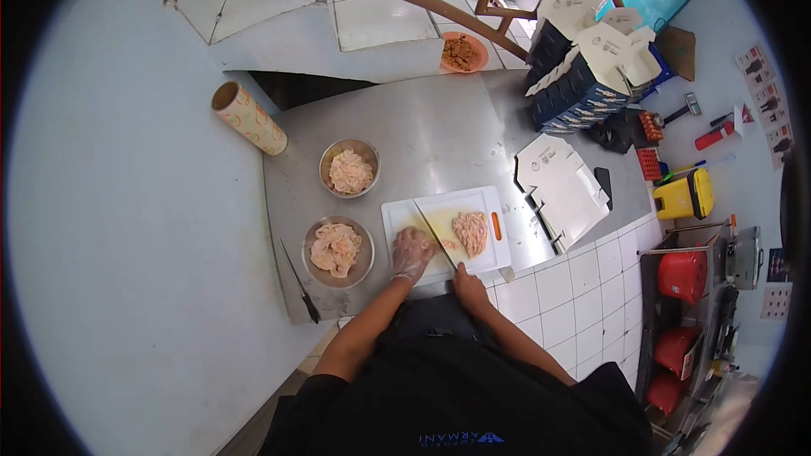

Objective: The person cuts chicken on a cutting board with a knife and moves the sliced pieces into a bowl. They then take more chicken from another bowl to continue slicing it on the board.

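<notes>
Your right hand grips the knife beside chopped meat; whether your left hand grasps anything, I can't tell. Curl it clear, slicing smoothly.

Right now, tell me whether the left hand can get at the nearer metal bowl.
Probably yes: the nearer metal bowl sits just left of the cutting board, uncovered, and nothing tall appears to stand between it and the gloved left hand.

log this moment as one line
left hand: gloved, over cutting board; right hand: gripping knife; chopped meat: right of knife; far bowl: meat; near bowl: meat
</notes>
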`<state>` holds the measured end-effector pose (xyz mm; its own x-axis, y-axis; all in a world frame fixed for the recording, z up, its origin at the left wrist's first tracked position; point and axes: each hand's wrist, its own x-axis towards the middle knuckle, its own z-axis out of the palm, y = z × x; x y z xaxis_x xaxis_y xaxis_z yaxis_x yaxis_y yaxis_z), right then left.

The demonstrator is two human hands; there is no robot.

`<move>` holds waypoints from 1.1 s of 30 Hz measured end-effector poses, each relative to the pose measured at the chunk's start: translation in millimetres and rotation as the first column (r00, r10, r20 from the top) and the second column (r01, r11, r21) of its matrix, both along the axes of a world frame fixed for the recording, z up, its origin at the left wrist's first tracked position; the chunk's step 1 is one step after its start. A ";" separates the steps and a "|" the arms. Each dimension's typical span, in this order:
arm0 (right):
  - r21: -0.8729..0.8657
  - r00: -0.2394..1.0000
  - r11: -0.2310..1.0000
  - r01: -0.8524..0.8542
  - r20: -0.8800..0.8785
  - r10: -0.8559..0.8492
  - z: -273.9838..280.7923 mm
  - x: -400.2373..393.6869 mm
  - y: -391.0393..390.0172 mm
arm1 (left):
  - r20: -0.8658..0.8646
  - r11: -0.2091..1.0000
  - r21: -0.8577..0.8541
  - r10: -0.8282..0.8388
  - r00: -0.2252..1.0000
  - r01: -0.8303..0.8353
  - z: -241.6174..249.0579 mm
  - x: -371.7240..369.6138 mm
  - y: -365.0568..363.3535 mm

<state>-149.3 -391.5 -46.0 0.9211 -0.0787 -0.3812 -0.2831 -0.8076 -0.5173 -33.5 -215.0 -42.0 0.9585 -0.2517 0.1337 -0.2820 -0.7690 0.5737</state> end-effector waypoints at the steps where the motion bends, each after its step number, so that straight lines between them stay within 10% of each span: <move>1: -0.020 1.000 1.000 0.003 0.018 -0.002 -4.7 15.7 7.2 | 0.088 0.996 -0.049 0.079 0.993 -0.075 -9.4 -2.2 -1.3; 7: -0.063 0.999 0.997 0.042 0.027 -0.041 7.1 21.8 13.6 | -0.389 0.975 0.137 -0.112 0.914 0.178 -14.8 5.8 6.5; 10: -0.075 0.996 0.993 0.089 0.007 -0.089 18.4 -5.5 -4.0 | -0.206 0.958 0.184 -0.182 0.961 0.221 -6.4 4.1 6.0; 16: 0.061 0.964 0.972 0.227 0.126 -0.234 21.6 -20.9 -17.9 | -0.687 0.882 -0.422 -0.161 0.708 -0.209 44.0 9.6 16.3; 22: 0.128 0.958 0.964 0.234 0.141 -0.251 49.8 -21.8 -23.6 | -0.661 0.590 -0.676 -0.219 0.718 -0.442 18.7 6.1 -18.7; 28: 0.007 0.996 0.998 0.054 0.076 -0.055 22.8 -22.0 -11.9 | -0.598 0.908 -0.280 0.090 0.796 -0.313 -25.8 -3.1 -35.3; 33: -0.057 0.996 0.997 0.048 0.078 -0.044 7.9 -29.0 -12.2 | -0.616 0.842 -0.323 0.159 0.771 -0.432 -46.6 -8.7 -19.5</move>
<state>-178.3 -403.8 -38.1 0.9425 -0.1419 -0.3026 -0.2818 -0.8243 -0.4911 -42.2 -234.5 -88.6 0.9106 0.0097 -0.4133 0.3830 -0.3964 0.8344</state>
